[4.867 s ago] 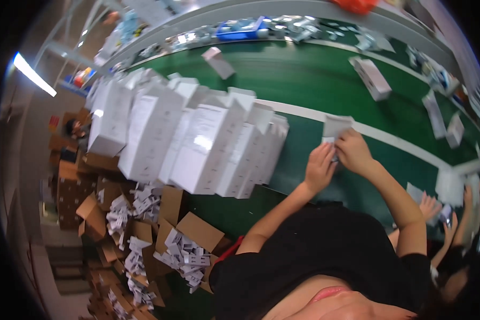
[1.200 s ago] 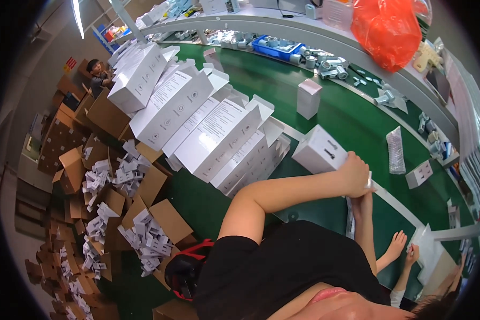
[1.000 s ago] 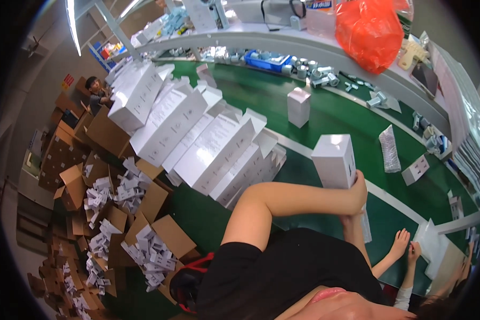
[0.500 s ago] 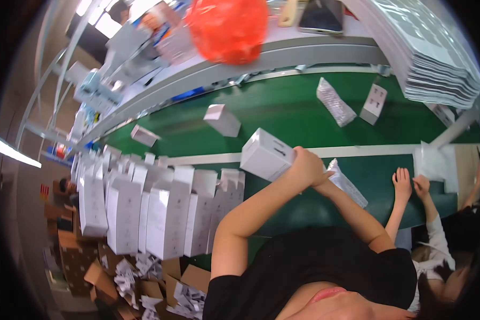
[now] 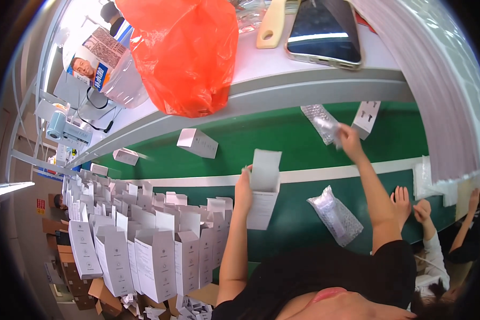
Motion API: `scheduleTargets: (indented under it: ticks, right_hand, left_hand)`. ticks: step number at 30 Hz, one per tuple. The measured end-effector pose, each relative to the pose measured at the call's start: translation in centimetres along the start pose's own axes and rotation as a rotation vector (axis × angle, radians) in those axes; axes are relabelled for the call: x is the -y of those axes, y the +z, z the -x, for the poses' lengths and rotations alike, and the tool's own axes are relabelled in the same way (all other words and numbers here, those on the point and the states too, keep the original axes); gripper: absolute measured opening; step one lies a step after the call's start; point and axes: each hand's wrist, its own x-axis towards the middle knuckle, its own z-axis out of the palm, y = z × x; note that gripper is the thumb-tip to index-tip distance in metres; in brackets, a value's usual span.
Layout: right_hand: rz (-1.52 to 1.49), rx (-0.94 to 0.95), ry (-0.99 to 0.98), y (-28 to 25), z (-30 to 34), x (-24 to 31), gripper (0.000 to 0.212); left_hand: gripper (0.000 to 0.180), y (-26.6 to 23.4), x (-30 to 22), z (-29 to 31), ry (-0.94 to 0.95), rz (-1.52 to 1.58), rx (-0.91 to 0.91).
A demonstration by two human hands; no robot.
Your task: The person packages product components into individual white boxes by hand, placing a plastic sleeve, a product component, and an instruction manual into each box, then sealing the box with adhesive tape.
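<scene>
Mid-frame, the left hand [image 5: 243, 192] holds a white box [image 5: 262, 212], not closed yet. Upper right, the right hand [image 5: 350, 141] is at a bubble bag [image 5: 320, 122]; I can't tell if it grips. Another bag [image 5: 337, 217] lies lower, not boxed.

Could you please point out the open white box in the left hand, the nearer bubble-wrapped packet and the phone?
Open white box [image 5: 262, 207], head view: on its printed side.
Nearer bubble-wrapped packet [image 5: 337, 217], head view: on its wrapping.
Phone [image 5: 324, 26], head view: on its dark screen.
</scene>
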Motion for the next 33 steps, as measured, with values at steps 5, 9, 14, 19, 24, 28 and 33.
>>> scheduleTargets:
  ticks: [5, 9, 14, 19, 24, 28, 33]
  right_hand:
    - [0.784, 0.253, 0.090, 2.8, -6.6, -8.5, 0.050]
    - [0.288, 0.329, 0.319, 5.9, -9.1, -14.1, 0.069]
    - [0.781, 0.244, 0.461, 12.4, -7.8, -6.3, 0.069]
    - [-0.010, 0.347, 0.610, 10.7, -6.6, -4.4, 0.067]
    - [-0.687, 0.573, 0.508, 6.6, -1.7, 8.4, 0.066]
    - [0.042, 0.971, -0.209, 4.3, 0.3, 19.7, 0.061]
    - [1.051, 1.108, -0.788, 6.0, 3.9, 26.1, 0.050]
  left_hand:
    - [0.057, 0.0, 2.1, 2.0, -0.077, 0.432, -0.150]
    - [0.061, -0.1, 3.2, 2.8, -0.098, 0.430, -0.194]
    - [0.064, -0.5, 4.0, 3.9, -0.093, 0.403, -0.233]
    - [0.065, -0.2, 3.7, 4.3, -0.070, 0.386, -0.209]
    - [0.061, -0.9, 5.7, 3.4, -0.002, 0.344, -0.068]
    - [0.058, -0.1, 7.2, 3.3, 0.061, 0.180, -0.041]
    - [0.048, 1.8, 5.4, 5.0, 0.397, 0.273, -0.172]
